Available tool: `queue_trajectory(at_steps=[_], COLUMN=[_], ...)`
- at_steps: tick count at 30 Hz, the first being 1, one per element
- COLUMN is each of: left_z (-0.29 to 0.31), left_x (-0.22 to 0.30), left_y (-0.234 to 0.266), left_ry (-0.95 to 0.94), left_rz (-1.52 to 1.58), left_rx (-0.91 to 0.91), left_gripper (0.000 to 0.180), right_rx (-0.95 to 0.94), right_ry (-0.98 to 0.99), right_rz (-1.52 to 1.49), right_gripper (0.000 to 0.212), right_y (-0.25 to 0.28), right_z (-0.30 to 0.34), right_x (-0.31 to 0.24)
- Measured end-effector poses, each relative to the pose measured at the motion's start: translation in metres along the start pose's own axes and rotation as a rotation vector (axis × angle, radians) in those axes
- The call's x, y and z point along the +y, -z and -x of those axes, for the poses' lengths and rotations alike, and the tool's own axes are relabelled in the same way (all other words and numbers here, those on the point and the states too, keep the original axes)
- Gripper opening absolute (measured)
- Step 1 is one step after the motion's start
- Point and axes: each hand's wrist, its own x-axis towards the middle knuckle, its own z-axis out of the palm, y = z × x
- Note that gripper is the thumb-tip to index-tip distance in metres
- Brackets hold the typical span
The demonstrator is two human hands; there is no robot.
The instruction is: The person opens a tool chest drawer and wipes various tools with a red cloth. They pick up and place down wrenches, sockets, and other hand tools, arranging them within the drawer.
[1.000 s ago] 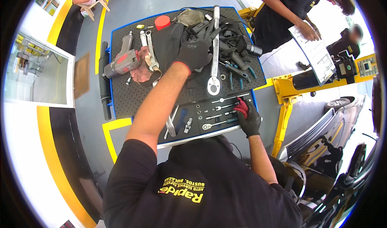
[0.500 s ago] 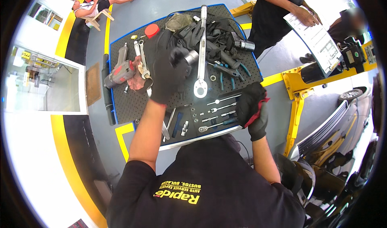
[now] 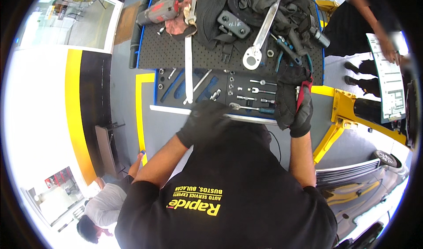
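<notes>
While right hand (image 3: 302,119) holds cloth (image 3: 287,94), left hand (image 3: 205,123) drawn back, near drawer (image 3: 169,109).

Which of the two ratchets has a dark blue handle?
The small ratchet in the drawer, its handle toward the right hand; the longer ratchet on the perforated mat is silver.

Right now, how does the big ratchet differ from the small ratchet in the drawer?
The big ratchet is longer than the small ratchet. The big one slants, head end nearest; the small one lies nearly sideways, head left. The big one's shaft is silver; the small one's handle is blue. Both have silver heads.
</notes>
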Motion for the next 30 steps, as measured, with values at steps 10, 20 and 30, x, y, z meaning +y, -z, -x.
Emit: queue_trajectory(at_steps=[10, 20, 30], left_z=[0.056, 0.095, 0.096], left_x=[-0.044, -0.01, -0.006], left_y=[-0.041, -0.039, -0.047], left_ry=[0.192, 0.08, 0.212], left_rz=[-0.126, 0.369, 0.504], left_rx=[0.238, 0.361, 0.2], left_gripper=[0.044, 0.052, 0.052], right_rx=[0.009, -0.181, -0.35], right_ry=[0.002, -0.166, 0.039], right_rz=[0.253, 0.783, 1.314], right_gripper=[0.062, 0.049, 0.049], right_y=[0.019, -0.065, -0.055], right_z=[0.042, 0.095, 0.079], right_x=[0.04, 0.114, 0.174])
